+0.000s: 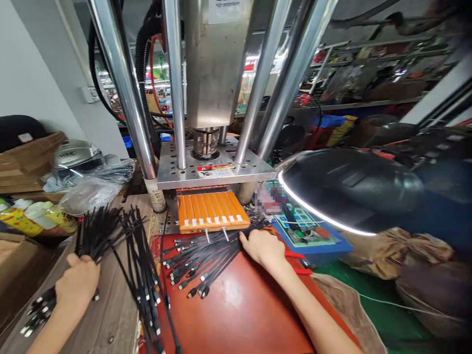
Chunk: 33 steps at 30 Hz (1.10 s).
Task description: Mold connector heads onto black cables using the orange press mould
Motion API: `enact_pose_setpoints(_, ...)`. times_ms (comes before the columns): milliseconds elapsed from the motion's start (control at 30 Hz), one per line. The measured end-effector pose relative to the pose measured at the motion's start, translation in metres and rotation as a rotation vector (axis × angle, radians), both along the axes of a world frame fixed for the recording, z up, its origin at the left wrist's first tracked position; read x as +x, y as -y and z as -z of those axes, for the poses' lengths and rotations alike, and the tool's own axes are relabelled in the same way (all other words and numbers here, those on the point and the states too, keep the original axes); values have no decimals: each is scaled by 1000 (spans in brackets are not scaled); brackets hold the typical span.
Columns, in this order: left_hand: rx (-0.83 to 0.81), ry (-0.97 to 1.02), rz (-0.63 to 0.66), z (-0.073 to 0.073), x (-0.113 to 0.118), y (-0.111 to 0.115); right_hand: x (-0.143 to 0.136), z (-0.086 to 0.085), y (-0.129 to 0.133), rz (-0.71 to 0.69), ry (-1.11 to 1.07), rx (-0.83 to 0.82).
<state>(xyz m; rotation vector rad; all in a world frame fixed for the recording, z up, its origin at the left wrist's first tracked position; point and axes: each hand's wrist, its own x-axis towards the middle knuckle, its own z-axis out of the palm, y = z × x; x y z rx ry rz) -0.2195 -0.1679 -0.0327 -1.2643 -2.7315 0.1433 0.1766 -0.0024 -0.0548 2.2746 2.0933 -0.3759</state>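
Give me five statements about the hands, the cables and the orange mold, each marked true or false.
1. The left hand grips a bundle of black cables. True.
2. The right hand rests on the blue control box. False: it lies on the red mat, at the loose cables.
3. The orange mold sits under the press plate. True.
4. The mold is green. False: orange.
5. The lamp stands left of the press. False: right.
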Motion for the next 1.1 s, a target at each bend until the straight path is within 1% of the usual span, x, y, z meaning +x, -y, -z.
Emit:
enact_pose_setpoints(33, -43, -34, -24, 2, 2, 0, 1, 3, -2, -11, -15, -19)
enact_pose_setpoints(100, -93, -60, -111, -1, 5, -1, 7, 6, -4, -22, -51, -54)
enact_pose_setpoints(167, -73, -105, -167, -7, 6, -5, 13, 8, -3, -20, -80, -76)
enact_pose_setpoints(267, 17, -200, -149, -12, 1, -17, 19, 11, 0, 40, -143, -55)
enact_pose_setpoints(300, 44, -182, -141, -11, -3, -22, 21, 13, 0, 60, -174, -36)
enact_pose_setpoints(400, 58, 42, -129, -4, -16, -36, 29, 22, -2, 99, -269, 16)
enact_pose_setpoints(467, 50, 137, -125, 1, -24, -41, 35, 27, -5, 124, -332, 56)
enact_pose_setpoints(533, 54, 132, -134, 3, -28, -42, 42, 33, -7, 160, -461, 111)
enact_pose_setpoints(600, 54, 113, -139, 2, -26, -42, 47, 37, -8, 202, -671, 157)
enact_pose_setpoints(667, 59, 93, -149, -3, -19, -44, 48, 38, -8, 264, -876, 152)
enact_pose_setpoints(700, 77, 48, -146, -7, -13, -46, 48, 37, -7, 293, -931, 130)
enact_pose_setpoints(733, 107, -14, -129, -11, -5, -48, 46, 36, -7, 304, -930, 91)
enact_pose_setpoints(767, 133, -72, -99, -15, 3, -50, 44, 33, -7, 288, -868, 50)
enact_pose_setpoints(833, 143, -131, -22, -23, 20, -52, 39, 28, -7, 193, -616, -5)
enact_pose_setpoints(900, 74, -72, 26, -26, 34, -51, 33, 24, -8, 81, -335, -1)
enact_pose_setpoints(933, 24, -28, 28, -25, 39, -49, 30, 22, -9, 47, -233, 12)
enact_pose_setpoints(1000, -59, 35, 12, -18, 43, -42, 24, 22, -12, 12, -123, 17)
enact_pose_setpoints(1100, -132, 91, -12, -2, 42, -33, 20, 22, -17, -5, -132, -25)
